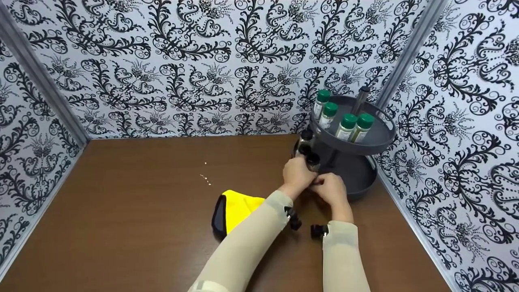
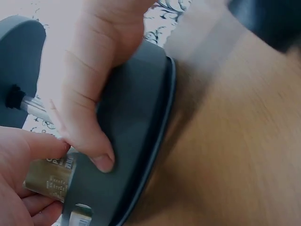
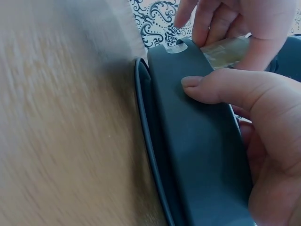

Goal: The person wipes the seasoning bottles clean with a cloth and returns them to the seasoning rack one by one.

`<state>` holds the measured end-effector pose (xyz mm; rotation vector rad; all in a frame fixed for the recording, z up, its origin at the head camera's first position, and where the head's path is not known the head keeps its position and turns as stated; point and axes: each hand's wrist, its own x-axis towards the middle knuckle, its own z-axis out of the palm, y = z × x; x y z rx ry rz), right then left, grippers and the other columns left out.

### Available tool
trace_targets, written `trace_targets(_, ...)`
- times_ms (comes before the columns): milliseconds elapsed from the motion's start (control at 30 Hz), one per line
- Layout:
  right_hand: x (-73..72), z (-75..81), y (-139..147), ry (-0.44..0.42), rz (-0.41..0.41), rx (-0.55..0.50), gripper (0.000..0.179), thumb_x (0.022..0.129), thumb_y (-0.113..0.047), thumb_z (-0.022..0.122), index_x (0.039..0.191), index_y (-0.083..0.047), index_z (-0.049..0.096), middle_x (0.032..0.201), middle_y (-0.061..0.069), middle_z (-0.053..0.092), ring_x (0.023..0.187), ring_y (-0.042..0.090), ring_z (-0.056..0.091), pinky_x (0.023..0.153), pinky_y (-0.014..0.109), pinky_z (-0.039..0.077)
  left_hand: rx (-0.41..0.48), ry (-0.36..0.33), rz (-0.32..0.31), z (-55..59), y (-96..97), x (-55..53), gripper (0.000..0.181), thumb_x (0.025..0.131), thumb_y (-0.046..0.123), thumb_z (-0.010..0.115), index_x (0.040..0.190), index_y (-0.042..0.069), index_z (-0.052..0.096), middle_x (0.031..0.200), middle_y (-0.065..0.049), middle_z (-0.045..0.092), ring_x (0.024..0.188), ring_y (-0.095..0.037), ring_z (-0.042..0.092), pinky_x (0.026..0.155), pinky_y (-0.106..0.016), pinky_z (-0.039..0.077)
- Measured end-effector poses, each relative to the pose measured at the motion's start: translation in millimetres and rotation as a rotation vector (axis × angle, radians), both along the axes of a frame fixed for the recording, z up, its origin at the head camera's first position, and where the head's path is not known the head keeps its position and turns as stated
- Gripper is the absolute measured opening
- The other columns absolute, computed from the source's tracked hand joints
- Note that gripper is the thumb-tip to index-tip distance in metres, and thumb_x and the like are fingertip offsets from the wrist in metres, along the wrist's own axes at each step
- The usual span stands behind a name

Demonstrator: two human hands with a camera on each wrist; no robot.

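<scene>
A dark grey two-tier turntable organizer [image 1: 357, 180] stands at the right rear of the table. My left hand [image 1: 298, 174] pinches a black-capped spice jar [image 1: 313, 162] at the lower tier's left rim; its label shows beside the fingers [image 2: 44, 141] in the left wrist view. Two other black-capped jars [image 1: 305, 138] stand just behind. My right hand [image 1: 332, 188] grips the lower tier's wall [image 3: 197, 127], thumb outside and fingers over the edge. The jar's lower part is hidden behind the wall. Another jar's label [image 2: 80, 219] shows through the wall's cut-out.
Several green-capped jars [image 1: 348, 125] stand on the upper tier [image 1: 377, 142], around a central post [image 1: 361, 99]. A yellow cloth [image 1: 239, 207] with dark edging lies partly under the left forearm. White specks [image 1: 205, 178] dot the table [image 1: 142, 211]. Patterned panels [image 1: 202, 81] enclose it.
</scene>
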<state>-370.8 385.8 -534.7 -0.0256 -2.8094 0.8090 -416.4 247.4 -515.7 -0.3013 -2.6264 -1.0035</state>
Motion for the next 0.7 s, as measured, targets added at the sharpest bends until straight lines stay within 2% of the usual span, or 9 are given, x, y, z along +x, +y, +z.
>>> trace_targets(100, -0.1, -1.5, -1.1, 0.005, 0.006, -0.002, 0.027, 0.078, -0.023, 0.089, 0.061, -0.018, 0.067, 0.058, -0.008, 0.056, 0.057, 0.018, 0.049, 0.06, 0.033, 0.041, -0.04, 0.026, -0.011, -3.3, -1.2, 0.2, 0.035, 0.073, 0.034, 0.09, 0.099, 0.013, 0.078, 0.093, -0.008, 0.081, 0.085, -0.031, 0.078, 0.071, -0.047, 0.063)
trace_targets(167, -2.2, -2.4, -3.3, 0.01, 0.014, -0.007, 0.027, 0.078, -0.022, 0.089, 0.061, -0.019, 0.068, 0.058, -0.008, 0.057, 0.057, 0.017, 0.049, 0.06, 0.032, 0.041, -0.037, 0.035, -0.015, -4.7, -4.5, -0.7, 0.032, 0.071, 0.031, 0.089, 0.095, 0.013, 0.079, 0.092, -0.009, 0.081, 0.084, -0.031, 0.077, 0.07, -0.046, 0.063)
trace_targets(300, -7.1, -4.0, -6.2, 0.026, 0.036, -0.016, 0.025, 0.079, -0.023, 0.09, 0.063, -0.017, 0.072, 0.062, -0.005, 0.064, 0.061, 0.02, 0.054, 0.062, 0.035, 0.045, 0.059, 0.016, -0.037, -5.1, -14.1, -3.5, 0.032, 0.068, 0.026, 0.091, 0.094, 0.012, 0.078, 0.091, -0.008, 0.08, 0.084, -0.029, 0.076, 0.072, -0.044, 0.062)
trace_targets(400, -10.7, -4.5, -5.4, 0.023, 0.044, -0.016, 0.013, 0.08, -0.022, 0.089, 0.073, -0.015, 0.08, 0.075, 0.0, 0.075, 0.072, 0.025, 0.066, 0.071, 0.043, 0.055, 0.121, -0.003, -0.068, -2.8, -25.1, -6.1, 0.034, 0.068, 0.025, 0.092, 0.097, 0.012, 0.078, 0.091, -0.006, 0.08, 0.085, -0.027, 0.075, 0.075, -0.041, 0.06)
trace_targets(533, -18.4, -3.9, -0.1, 0.013, 0.043, -0.004, 0.009, 0.081, -0.022, 0.087, 0.084, -0.014, 0.083, 0.089, 0.005, 0.08, 0.087, 0.032, 0.073, 0.084, 0.051, 0.058, 0.115, -0.016, -0.111, 5.9, -49.4, -10.2, 0.039, 0.072, 0.025, 0.089, 0.106, 0.01, 0.078, 0.097, -0.006, 0.08, 0.091, -0.027, 0.074, 0.082, -0.039, 0.059)
trace_targets(600, -23.3, -3.2, 3.4, 0.019, 0.051, -0.013, 0.011, 0.081, -0.023, 0.086, 0.083, -0.014, 0.082, 0.087, 0.005, 0.08, 0.086, 0.031, 0.072, 0.084, 0.05, 0.057, 0.09, -0.026, -0.127, 11.9, -68.2, -11.6, 0.041, 0.075, 0.025, 0.088, 0.111, 0.008, 0.078, 0.103, -0.007, 0.08, 0.096, -0.027, 0.074, 0.087, -0.039, 0.059)
trace_targets(700, -25.7, -1.2, 11.6, 0.029, 0.064, -0.043, 0.012, 0.083, -0.025, 0.085, 0.082, -0.013, 0.081, 0.084, 0.004, 0.079, 0.082, 0.027, 0.069, 0.081, 0.045, 0.057, 0.104, -0.053, -0.162, 18.8, -99.1, -9.8, 0.037, 0.082, 0.026, 0.086, 0.113, 0.006, 0.078, 0.109, -0.01, 0.08, 0.102, -0.028, 0.074, 0.092, -0.04, 0.059)
